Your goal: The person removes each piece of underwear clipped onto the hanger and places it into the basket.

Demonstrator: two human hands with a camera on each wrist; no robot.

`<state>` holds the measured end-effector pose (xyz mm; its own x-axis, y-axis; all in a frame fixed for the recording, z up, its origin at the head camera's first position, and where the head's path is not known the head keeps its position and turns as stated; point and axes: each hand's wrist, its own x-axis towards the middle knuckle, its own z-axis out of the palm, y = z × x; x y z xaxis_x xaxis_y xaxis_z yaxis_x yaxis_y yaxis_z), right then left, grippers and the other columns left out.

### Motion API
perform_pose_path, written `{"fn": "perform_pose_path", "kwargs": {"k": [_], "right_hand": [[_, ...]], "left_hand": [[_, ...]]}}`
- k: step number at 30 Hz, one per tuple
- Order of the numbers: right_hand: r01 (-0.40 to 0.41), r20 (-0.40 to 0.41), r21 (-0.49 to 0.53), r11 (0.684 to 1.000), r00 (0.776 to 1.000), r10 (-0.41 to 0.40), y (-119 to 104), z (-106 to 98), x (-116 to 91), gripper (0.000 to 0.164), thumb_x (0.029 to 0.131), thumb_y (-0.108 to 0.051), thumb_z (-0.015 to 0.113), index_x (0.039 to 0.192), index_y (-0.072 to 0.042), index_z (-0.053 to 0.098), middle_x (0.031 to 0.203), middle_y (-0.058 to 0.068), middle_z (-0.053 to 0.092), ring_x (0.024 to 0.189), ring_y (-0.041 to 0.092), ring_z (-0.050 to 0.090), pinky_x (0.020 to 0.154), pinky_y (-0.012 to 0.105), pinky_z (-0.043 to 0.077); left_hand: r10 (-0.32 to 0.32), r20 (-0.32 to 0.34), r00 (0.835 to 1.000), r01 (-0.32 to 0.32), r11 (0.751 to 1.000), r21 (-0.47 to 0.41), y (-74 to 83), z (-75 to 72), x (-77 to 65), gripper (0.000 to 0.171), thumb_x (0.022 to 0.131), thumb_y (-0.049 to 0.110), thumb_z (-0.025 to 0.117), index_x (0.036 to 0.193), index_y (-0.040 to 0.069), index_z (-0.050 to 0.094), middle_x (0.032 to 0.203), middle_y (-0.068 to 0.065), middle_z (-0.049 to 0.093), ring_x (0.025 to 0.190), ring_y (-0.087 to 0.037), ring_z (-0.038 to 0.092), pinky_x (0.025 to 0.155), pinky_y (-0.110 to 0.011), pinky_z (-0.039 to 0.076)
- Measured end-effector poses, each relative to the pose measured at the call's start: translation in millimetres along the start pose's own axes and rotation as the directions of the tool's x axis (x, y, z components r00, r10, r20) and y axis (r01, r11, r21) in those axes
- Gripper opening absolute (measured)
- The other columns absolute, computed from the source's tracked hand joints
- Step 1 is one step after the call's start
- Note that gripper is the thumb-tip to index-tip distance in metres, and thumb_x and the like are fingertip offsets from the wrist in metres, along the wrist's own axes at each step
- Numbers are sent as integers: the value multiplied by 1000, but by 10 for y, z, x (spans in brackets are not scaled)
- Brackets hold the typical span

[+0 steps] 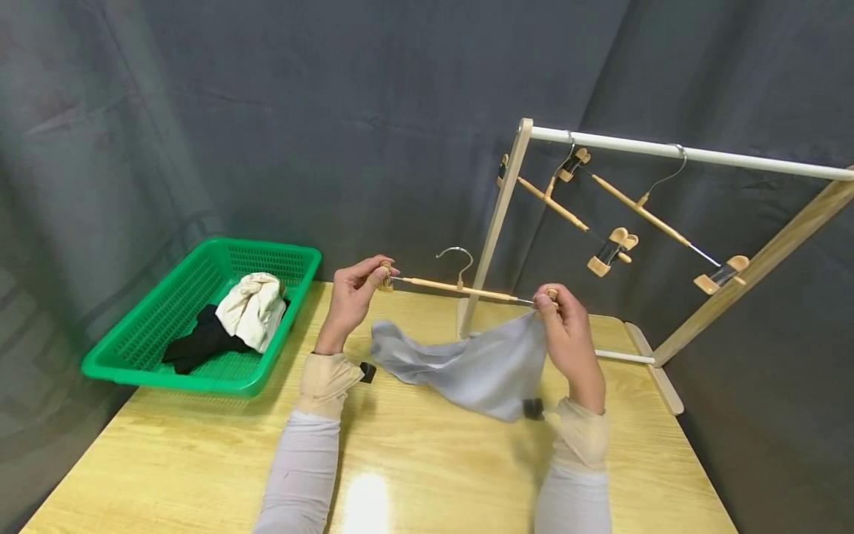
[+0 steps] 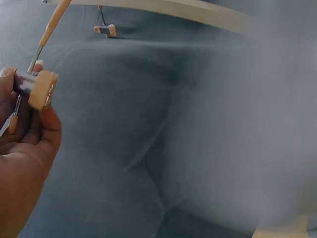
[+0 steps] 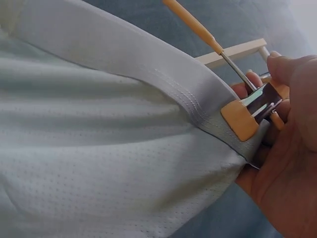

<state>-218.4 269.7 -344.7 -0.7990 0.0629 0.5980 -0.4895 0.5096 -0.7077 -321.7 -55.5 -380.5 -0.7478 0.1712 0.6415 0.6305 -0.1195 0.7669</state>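
Observation:
A wooden clip hanger (image 1: 460,288) with a metal hook is held up between both hands over the table. My left hand (image 1: 348,300) pinches its left clip (image 2: 42,90), which has no cloth in its jaws. At the other end, my right hand (image 1: 568,334) grips the right clip (image 3: 239,120). That clip bites the banded, stitched edge of a light grey garment (image 1: 490,363) of finely perforated cloth. From there the garment droops below the bar, its far end hanging loose towards the left hand. Blurred grey fills the right of the left wrist view.
To the left, a green basket (image 1: 100,365) holds a white cloth (image 1: 250,304) and a black cloth (image 1: 208,343). A rack with a white rail (image 1: 620,144) stands at the right, carrying two clip hangers (image 1: 637,206). Dark curtain (image 1: 373,133) hangs behind the wooden table (image 1: 427,460).

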Motion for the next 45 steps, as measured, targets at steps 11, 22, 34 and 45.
{"fn": "perform_pose_path", "kwargs": {"k": [11, 22, 34, 45], "right_hand": [[-60, 17, 83, 995, 998, 59, 140, 21, -31, 16, 101, -4, 46, 99, 9, 55, 91, 8, 56, 86, 3, 55, 75, 13, 44], [-64, -5, 25, 998, 998, 64, 120, 39, -5, 15, 101, -4, 46, 98, 8, 55, 89, 2, 56, 83, 2, 54, 74, 11, 43], [-29, -68, 78, 997, 997, 34, 142, 43, -53, 14, 100, -5, 47, 98, 7, 55, 87, 9, 56, 79, 5, 54, 70, 14, 43], [9, -96, 57, 998, 995, -3, 177, 24, 7, 17, 100, -6, 48, 95, 8, 55, 83, 7, 56, 78, 4, 56, 71, 13, 45]], "left_hand": [[-147, 67, 987, 144, 989, 46, 262, 42, -46, 29, 102, 4, 44, 124, -7, 57, 105, -31, 61, 86, -8, 62, 83, -25, 51], [-210, 116, 971, 213, 977, -8, 227, 45, 2, 28, 106, 7, 30, 121, -10, 46, 95, -6, 48, 86, -33, 52, 79, -28, 51], [-265, 167, 950, 244, 960, 135, -83, 29, -38, 36, 107, 24, 33, 135, 2, 39, 119, -17, 42, 104, -23, 43, 94, -41, 41], [199, 75, 977, -205, 784, 586, 117, 252, 14, 48, 95, 19, 61, 140, 10, 45, 142, -15, 39, 133, -33, 29, 109, -51, 28]]}}
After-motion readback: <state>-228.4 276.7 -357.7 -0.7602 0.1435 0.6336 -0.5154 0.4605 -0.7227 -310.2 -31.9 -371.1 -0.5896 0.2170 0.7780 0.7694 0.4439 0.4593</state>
